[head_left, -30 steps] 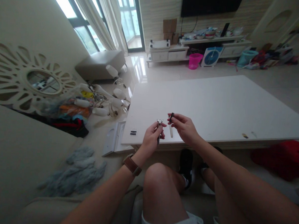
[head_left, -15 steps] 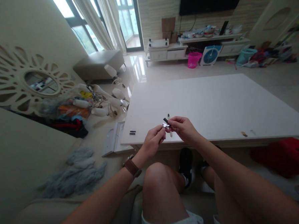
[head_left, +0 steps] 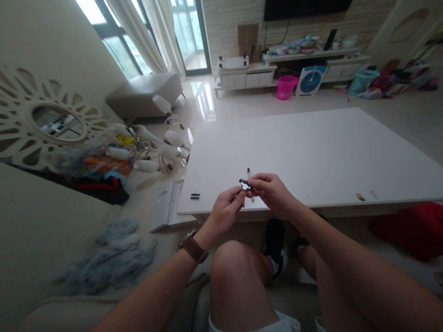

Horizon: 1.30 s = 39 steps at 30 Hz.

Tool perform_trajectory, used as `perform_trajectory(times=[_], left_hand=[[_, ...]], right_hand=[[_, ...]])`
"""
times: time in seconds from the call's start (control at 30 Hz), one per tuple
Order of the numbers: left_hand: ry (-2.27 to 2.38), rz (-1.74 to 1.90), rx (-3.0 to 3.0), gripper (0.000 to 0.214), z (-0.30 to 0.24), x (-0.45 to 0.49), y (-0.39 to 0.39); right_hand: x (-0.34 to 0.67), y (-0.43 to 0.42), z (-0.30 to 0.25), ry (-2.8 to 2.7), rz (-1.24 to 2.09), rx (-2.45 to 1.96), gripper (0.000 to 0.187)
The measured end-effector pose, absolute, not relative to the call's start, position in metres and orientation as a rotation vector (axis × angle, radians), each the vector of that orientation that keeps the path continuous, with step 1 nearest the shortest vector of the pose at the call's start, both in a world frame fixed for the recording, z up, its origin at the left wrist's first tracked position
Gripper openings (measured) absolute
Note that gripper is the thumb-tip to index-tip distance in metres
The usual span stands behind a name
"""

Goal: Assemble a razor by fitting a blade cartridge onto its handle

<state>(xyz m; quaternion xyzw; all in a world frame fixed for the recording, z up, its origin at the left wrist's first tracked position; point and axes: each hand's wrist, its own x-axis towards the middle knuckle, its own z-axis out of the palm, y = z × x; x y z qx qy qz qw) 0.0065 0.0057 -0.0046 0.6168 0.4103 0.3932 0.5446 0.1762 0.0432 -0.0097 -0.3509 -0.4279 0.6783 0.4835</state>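
My left hand [head_left: 225, 210] and my right hand [head_left: 271, 190] meet over the near edge of a large white tabletop [head_left: 319, 151]. Both pinch a small black and silver metal piece [head_left: 245, 184] between fingertips. A thin pale stick [head_left: 249, 183] lies on the tabletop just behind my fingers. A brown watch is on my left wrist. A small black part [head_left: 195, 196] rests on the tabletop's near left corner.
My bare knees are below the hands. A chandelier with white shades [head_left: 151, 150] and a bag of colourful things lie on the floor at left. A red object [head_left: 415, 228] sits under the table's right side. A pink basket [head_left: 286, 86] stands far back.
My hands came together: the right hand brought its black piece onto the silver part in my left hand. Both now hold it jointly.
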Motion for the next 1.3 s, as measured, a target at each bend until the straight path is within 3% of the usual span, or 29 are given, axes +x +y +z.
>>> perform_trajectory(times=[1.3], left_hand=[[1.081,0.913,1.581,0.036,-0.0076,0.0067,0.0059]], right_hand=[[0.1791,0.0449,-0.0073,-0.966,1.814,-0.788,0.019]])
